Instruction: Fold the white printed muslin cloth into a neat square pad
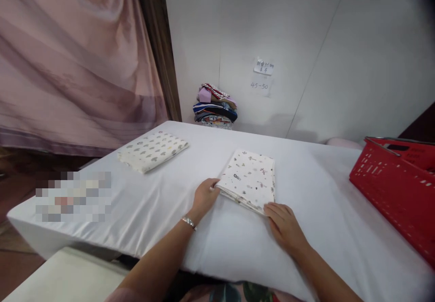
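Note:
A folded white cloth printed with small scattered motifs lies on the white-covered table in front of me. My left hand, with a silver bracelet at the wrist, pinches its near left corner. At the near right corner, the fingers of my right hand rest on top and the thumb is at the near edge. Several layers show along the cloth's near edge. Farther left lies a second folded cloth, cream with grey heart shapes.
A red plastic basket with a metal handle stands on the right. Beyond the far edge is a stack of folded fabrics by the wall. Handwritten paper signs hang there. A pink curtain hangs at left; a pale surface sits below.

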Action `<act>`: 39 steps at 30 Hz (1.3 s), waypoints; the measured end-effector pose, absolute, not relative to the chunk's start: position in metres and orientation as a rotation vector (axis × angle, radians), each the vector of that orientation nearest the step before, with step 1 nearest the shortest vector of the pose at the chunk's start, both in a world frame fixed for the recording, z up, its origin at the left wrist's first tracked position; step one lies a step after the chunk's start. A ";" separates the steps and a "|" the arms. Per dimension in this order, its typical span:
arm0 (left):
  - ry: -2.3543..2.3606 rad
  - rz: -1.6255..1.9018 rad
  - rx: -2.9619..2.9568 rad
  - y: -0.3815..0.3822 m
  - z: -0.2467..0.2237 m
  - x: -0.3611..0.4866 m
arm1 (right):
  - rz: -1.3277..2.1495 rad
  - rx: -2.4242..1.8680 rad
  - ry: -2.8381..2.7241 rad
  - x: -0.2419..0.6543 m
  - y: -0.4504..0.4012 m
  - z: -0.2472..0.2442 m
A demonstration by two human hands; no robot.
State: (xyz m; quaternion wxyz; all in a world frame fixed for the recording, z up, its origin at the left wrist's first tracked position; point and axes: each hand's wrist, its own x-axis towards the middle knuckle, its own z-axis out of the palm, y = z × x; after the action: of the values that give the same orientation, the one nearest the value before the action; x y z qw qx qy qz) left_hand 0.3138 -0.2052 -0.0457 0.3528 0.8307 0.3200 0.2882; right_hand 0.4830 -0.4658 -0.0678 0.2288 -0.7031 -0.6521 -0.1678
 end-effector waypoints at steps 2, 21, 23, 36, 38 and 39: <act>0.889 0.706 2.089 -0.199 -0.048 0.311 | -0.449 -1.936 -1.821 0.480 -0.463 -0.068; 0.140 0.791 2.899 -0.255 -0.038 0.350 | -0.144 -1.932 -1.670 0.468 -0.451 -0.038; 0.099 0.711 2.971 -0.262 -0.047 0.355 | -0.171 -1.896 -1.584 0.477 -0.447 -0.038; -0.028 0.665 3.004 -0.258 -0.064 0.352 | -0.114 -2.306 -1.398 0.582 -0.337 -0.025; -0.049 0.679 2.975 -0.260 -0.062 0.352 | -0.040 -2.424 -1.342 0.605 -0.320 -0.017; -0.054 0.682 2.960 -0.261 -0.062 0.353 | -0.005 -2.453 -1.324 0.616 -0.313 -0.014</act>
State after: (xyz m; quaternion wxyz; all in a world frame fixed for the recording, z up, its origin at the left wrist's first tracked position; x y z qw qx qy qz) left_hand 0.3526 -0.2615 -0.0615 0.0519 0.9730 -0.0179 0.2242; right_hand 0.6158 -0.3131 -0.0144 0.1759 -0.8663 -0.4676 -0.0017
